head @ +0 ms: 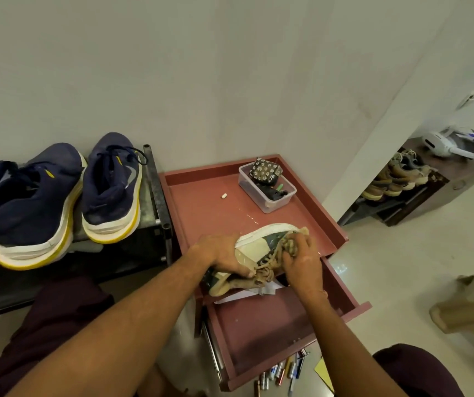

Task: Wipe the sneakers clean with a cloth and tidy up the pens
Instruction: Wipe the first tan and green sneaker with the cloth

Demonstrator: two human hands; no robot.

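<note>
The cream and dark green sneaker with tan laces [261, 246] is at the near edge of the red-brown counter [201, 207], close to its near right corner. Its white sole faces the far edge. Its heel end sticks out over the open red-brown drawer [258, 325] below.

The left hand [224, 255] holds the sneaker from the side, with its fingers curled over the top by the laces. The right hand [301, 260] holds a bunched-up tan cloth [293, 242] tight in its fingers and presses it on the sneaker near the toe.

The pens of many colours [284, 371] lie in a loose bunch on the floor, just past the front of the drawer. A yellow paper [324, 373] lies beside them. Some white papers [247, 293] are in the drawer, under the sneaker's heel.

A clear plastic box [276, 206] with small dark things in it sits near the far right corner of the counter. A tiny white piece [224, 196] lies in the middle of the far part.

Two dark blue sneakers with white and yellow soles [29, 202] sit side by side on a dark rack [155, 184] to the left of the counter.
</note>
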